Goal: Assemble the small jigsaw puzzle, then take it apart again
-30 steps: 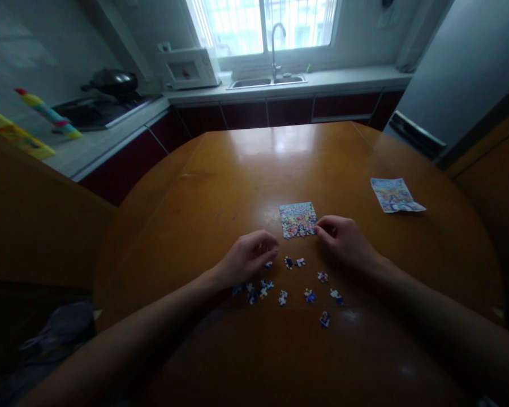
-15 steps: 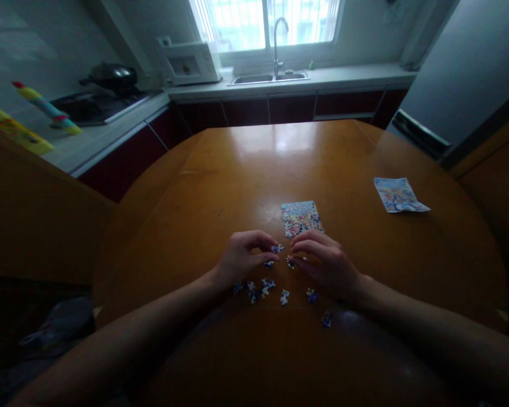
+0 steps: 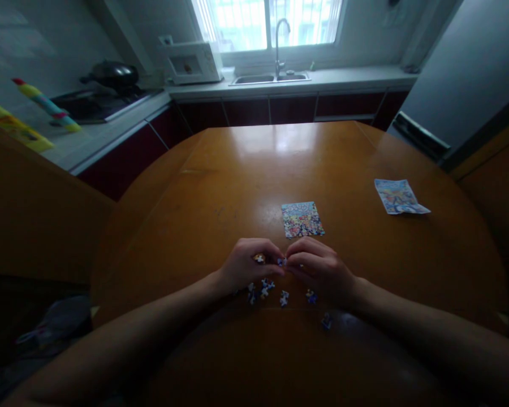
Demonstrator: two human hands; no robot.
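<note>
My left hand (image 3: 251,263) and my right hand (image 3: 319,263) meet fingertip to fingertip low over the table. Between them shows a small blue-and-white jigsaw piece (image 3: 281,262), pinched by the fingers of both hands. Inside the curve of my left hand a pale puzzle piece (image 3: 259,258) lies on the wood. Several loose pieces rest nearer to me, among them a white one (image 3: 284,298), a blue-and-yellow one (image 3: 311,296) and a dark one (image 3: 326,321). Just beyond my hands lies a partly assembled colourful puzzle (image 3: 302,219).
The brown wooden table (image 3: 220,169) fills the middle of the view. A creased printed picture sheet (image 3: 399,197) lies toward its right side. Behind are a sink (image 3: 254,79), a microwave (image 3: 190,63) and a dark pan (image 3: 114,76) on the stove.
My hands have come together, and the piece in my left fingers has moved down and slightly right to meet my right fingertips. The assembled puzzle has stayed in place.
</note>
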